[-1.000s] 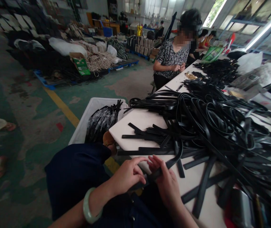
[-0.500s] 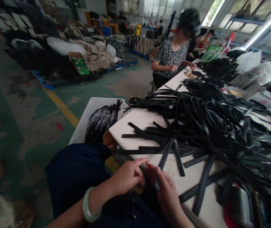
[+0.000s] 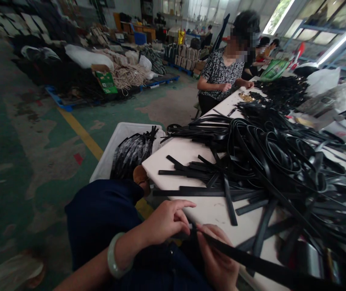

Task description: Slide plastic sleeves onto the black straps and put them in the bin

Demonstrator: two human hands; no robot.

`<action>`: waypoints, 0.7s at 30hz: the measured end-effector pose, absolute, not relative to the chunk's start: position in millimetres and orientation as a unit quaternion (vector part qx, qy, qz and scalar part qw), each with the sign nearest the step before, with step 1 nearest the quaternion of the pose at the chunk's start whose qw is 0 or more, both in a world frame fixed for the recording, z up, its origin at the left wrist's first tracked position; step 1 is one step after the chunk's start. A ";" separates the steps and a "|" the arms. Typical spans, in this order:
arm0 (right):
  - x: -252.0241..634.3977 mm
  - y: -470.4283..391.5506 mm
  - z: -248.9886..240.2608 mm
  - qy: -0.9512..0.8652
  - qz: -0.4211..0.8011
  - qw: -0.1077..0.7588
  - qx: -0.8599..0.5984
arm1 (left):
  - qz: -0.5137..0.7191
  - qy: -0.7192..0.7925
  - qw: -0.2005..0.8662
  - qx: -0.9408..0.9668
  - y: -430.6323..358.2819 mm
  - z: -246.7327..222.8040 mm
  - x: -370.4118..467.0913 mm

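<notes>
- The black strap [image 3: 247, 257] lies at the right hand [image 3: 216, 258], with its near end between the two hands and its length running away to the lower right, out past the frame's edge.
- Its long axis slants: the end by the fingers sits higher in the view, and the strap drops steadily toward the lower right corner, passing in front of the right hand.
- The right hand is the nearer one, in contact with the strap; the left hand [image 3: 168, 220] is just beside the end, on the opposite side.
- The right hand is narrowed, pinching the strap between thumb and fingers close to that end.
- The left hand has its index finger stretched out toward the right and the other fingers curled in; whether these fingers grip the strap's tip or only sit next to it, I cannot tell. A green bangle [image 3: 111, 257] rings that wrist.
- Both hands are in front of the near edge of the table [image 3: 180, 147], over the person's lap.
- A tangled pile of black straps [image 3: 259, 161] lies on the table, beyond the hands and to their right, apart from both.
</notes>
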State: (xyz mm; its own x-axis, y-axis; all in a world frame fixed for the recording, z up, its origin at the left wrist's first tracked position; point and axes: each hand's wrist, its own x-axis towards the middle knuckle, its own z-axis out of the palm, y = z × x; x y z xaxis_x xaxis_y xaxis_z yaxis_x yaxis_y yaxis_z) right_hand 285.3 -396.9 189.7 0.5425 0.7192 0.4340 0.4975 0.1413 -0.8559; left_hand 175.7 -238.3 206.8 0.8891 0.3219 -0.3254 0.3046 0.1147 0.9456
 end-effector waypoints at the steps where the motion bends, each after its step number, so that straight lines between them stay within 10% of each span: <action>1: 288.1 -395.9 194.4 -0.482 0.125 0.583 -0.642 | 0.003 0.229 0.702 0.675 -238.0 206.7 175.8; 9: 334.8 -425.2 214.3 -0.357 0.090 0.643 -0.671 | -0.005 0.236 0.651 0.721 -230.6 201.2 171.5; 17: 302.0 -379.8 218.4 -0.111 0.430 0.749 -0.492 | 0.008 0.192 0.732 0.654 -239.0 201.1 181.1; 21: 296.7 -374.0 213.3 -0.256 0.375 0.697 -0.555 | 0.023 0.194 0.759 0.621 -242.9 207.1 185.2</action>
